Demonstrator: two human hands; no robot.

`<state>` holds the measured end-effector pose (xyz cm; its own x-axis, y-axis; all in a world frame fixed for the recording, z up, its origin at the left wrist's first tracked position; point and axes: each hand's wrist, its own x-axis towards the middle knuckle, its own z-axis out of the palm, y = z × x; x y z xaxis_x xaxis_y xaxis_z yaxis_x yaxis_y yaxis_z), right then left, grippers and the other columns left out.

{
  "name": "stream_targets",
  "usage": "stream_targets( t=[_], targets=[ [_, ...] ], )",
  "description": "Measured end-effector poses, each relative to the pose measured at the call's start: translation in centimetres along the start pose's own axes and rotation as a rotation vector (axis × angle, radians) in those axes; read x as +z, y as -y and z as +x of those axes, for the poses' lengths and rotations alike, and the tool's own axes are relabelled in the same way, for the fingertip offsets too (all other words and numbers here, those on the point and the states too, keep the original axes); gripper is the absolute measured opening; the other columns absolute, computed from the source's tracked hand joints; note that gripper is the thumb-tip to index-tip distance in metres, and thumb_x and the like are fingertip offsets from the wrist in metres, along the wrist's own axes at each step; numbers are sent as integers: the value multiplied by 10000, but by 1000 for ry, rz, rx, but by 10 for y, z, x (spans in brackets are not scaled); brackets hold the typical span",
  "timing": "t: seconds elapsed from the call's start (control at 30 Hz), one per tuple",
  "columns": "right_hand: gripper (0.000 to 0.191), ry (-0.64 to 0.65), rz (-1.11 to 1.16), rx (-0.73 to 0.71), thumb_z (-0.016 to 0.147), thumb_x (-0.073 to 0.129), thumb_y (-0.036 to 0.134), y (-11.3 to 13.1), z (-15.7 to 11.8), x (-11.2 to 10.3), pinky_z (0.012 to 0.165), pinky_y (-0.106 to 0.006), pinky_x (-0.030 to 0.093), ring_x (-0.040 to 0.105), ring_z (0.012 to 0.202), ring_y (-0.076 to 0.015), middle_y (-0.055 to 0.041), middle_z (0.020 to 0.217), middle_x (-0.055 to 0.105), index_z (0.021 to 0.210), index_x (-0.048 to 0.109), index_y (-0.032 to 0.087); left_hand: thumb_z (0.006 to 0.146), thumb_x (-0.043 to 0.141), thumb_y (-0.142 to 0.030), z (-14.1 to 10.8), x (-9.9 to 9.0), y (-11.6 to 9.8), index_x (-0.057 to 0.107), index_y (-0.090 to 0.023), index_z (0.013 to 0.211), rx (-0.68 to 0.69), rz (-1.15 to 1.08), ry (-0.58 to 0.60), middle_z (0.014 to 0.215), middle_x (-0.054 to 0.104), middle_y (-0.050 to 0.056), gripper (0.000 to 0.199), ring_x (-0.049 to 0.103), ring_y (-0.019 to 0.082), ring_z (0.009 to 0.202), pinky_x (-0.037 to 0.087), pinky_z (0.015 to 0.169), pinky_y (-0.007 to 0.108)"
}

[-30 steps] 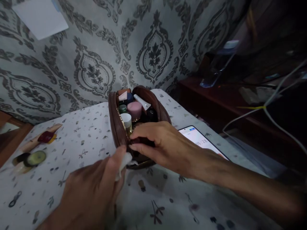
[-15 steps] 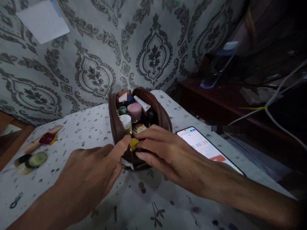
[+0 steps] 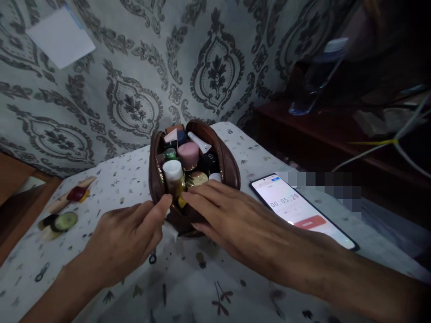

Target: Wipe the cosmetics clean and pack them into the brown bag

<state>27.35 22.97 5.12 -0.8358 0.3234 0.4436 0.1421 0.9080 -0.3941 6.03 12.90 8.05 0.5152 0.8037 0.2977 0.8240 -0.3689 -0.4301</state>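
Observation:
A brown zippered cosmetic bag (image 3: 230,172) stands unzipped on the bed, packed with small containers. My left hand (image 3: 129,233) has its fingers closed at the bag's near left edge; the thumb is mostly hidden. A scrap of white material (image 3: 171,229) hangs by that edge. My right hand (image 3: 218,206) reaches over the near end with fingers stretched and thumb apart. Its fingertips touch a small yellow item (image 3: 182,200), mostly hidden. Around them in the bag are a white-capped bottle (image 3: 173,172), a gold round lid (image 3: 197,179), a pink jar (image 3: 188,153) and a white tube (image 3: 199,141).
Right of the bag lies a phone (image 3: 286,197) with a timer on its screen. Several small cosmetics, including a green-lidded jar (image 3: 66,220) and a red item (image 3: 76,194), lie at left. A water bottle (image 3: 316,78) stands on the dark red furniture (image 3: 279,121), near white cables (image 3: 412,163).
My left hand has shifted slightly down and left along the bag's edge. The right fingers now cover more of the yellow item, and more of the white-capped bottle shows. The view has shifted slightly.

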Motion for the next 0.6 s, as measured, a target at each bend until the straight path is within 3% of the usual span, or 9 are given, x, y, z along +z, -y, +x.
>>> stream_targets(
  t=[0.17,0.33,0.5,0.6],
  targets=[
    [150,43,50,-58,948,507,182,-1,6,3,847,-403,524,620,929,-222,-76,987,674,994,648,198,976,347,-212,-5,6,-20,291,-113,1368,-137,-81,-11,793,709,30,408,667,164,548,491,464,252],
    [172,-18,43,-107,964,498,286,-6,13,5,699,-360,544,660,832,-224,-85,908,695,896,645,230,981,339,-210,-45,16,-34,333,-130,1239,-263,-284,64,884,717,67,270,704,183,665,505,528,264],
    [201,-96,4,-124,943,535,400,-8,13,15,690,-383,567,704,850,-252,-113,946,725,1001,676,268,972,352,-240,-109,20,-14,403,-165,1184,-579,-380,282,839,701,58,231,695,214,712,498,603,298],
    [242,-113,-12,-59,922,550,451,-8,14,21,667,-400,578,721,818,-272,-132,939,734,1018,686,276,970,349,-257,-149,24,6,435,-179,1182,-773,-393,311,879,697,59,242,672,200,703,492,660,307]
  ],
)
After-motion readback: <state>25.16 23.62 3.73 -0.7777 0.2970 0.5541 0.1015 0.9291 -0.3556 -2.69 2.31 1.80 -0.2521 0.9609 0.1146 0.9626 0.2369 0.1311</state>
